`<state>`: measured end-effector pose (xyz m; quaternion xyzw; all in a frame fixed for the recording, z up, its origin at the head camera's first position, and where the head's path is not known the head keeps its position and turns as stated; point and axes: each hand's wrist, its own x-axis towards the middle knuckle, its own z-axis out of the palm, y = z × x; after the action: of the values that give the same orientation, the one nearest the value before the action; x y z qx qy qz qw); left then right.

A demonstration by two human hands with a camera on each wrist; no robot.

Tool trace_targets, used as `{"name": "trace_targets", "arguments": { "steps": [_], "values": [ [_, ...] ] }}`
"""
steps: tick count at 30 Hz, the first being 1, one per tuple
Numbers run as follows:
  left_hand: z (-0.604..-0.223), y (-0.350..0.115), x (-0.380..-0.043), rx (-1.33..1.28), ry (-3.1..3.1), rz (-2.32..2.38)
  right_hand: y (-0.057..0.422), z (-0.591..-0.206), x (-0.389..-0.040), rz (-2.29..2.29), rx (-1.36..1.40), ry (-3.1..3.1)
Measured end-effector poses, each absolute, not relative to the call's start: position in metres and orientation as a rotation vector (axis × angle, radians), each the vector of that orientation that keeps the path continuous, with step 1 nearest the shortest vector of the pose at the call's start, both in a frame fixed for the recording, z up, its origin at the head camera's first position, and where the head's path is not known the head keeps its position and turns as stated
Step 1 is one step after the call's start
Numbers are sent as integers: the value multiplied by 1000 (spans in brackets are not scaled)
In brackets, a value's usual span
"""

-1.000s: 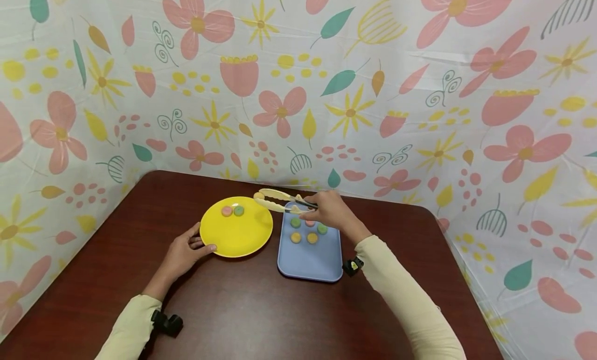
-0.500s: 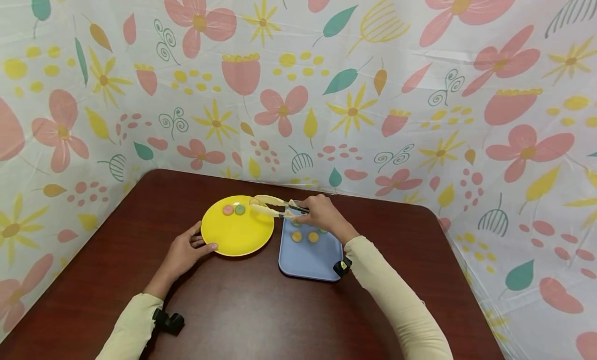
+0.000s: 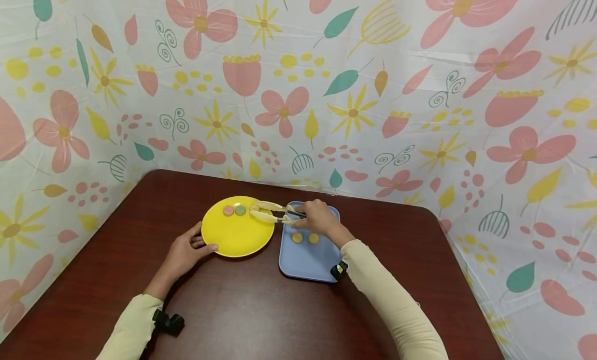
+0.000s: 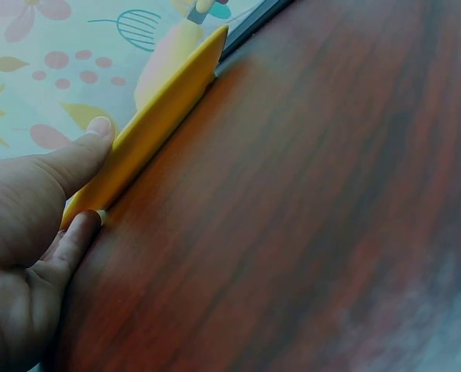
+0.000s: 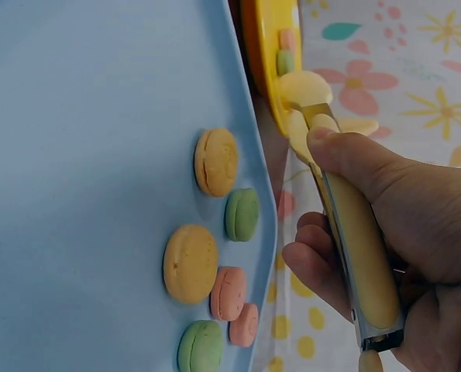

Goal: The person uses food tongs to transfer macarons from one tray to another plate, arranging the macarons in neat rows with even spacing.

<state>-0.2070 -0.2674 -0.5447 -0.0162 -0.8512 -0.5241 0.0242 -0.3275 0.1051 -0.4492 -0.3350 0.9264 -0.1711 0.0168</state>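
My left hand (image 3: 184,254) grips the near left rim of a round yellow plate (image 3: 235,238), thumb on top and fingers beneath. In the left wrist view the plate (image 4: 149,136) shows edge-on. A pink macaron (image 3: 228,210) and a green macaron (image 3: 240,210) lie side by side on the plate. My right hand (image 3: 322,218) holds cream-tipped tongs (image 3: 266,216) that reach left across the plate's right part. At their tips is a yellow macaron (image 3: 254,207), partly hidden, close to the green one. The right wrist view shows the thumb pressing the tongs' handle (image 5: 362,248).
A blue tray (image 3: 308,261) stands right of the plate, under my right hand. Several macarons sit on it: yellow (image 5: 191,263), green (image 5: 242,215) and pink (image 5: 228,293). A floral sheet (image 3: 298,80) hangs behind the dark wooden table (image 3: 233,313).
My right hand has moved left and nearer, bringing the tongs and the yellow macaron from the plate's far right edge to over the plate. The left hand keeps its grip on the rim.
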Motion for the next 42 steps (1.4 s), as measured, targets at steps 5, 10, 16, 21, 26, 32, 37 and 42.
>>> {"name": "trace_targets", "arguments": {
  "steps": [5, 10, 16, 21, 26, 32, 37, 42],
  "values": [
    [-546, -267, -207, -46, -2643, -1609, 105, -449, -327, -539, -1074, 2885],
    [-546, -266, -207, -47, -2644, -1612, 105, -450, -326, -527, -1080, 2881],
    [-546, -264, -206, -45, -2652, -1600, 109, -450, -324, -528, -1025, 2891],
    [-546, -264, -206, -60, -2646, -1604, 115, -444, -319, -541, -922, 2903],
    [-545, -265, -207, -61, -2641, -1603, 128, -432, -309, -544, -883, 2949],
    [-546, -266, -208, -52, -2645, -1603, 147, -417, -290, -576, -848, 3005],
    [-546, -267, -206, -48, -2650, -1613, 165, -408, -273, -634, -844, 3063],
    [-546, -267, -205, -52, -2646, -1609, 186, -408, -257, -693, -820, 3103]
  ]
}}
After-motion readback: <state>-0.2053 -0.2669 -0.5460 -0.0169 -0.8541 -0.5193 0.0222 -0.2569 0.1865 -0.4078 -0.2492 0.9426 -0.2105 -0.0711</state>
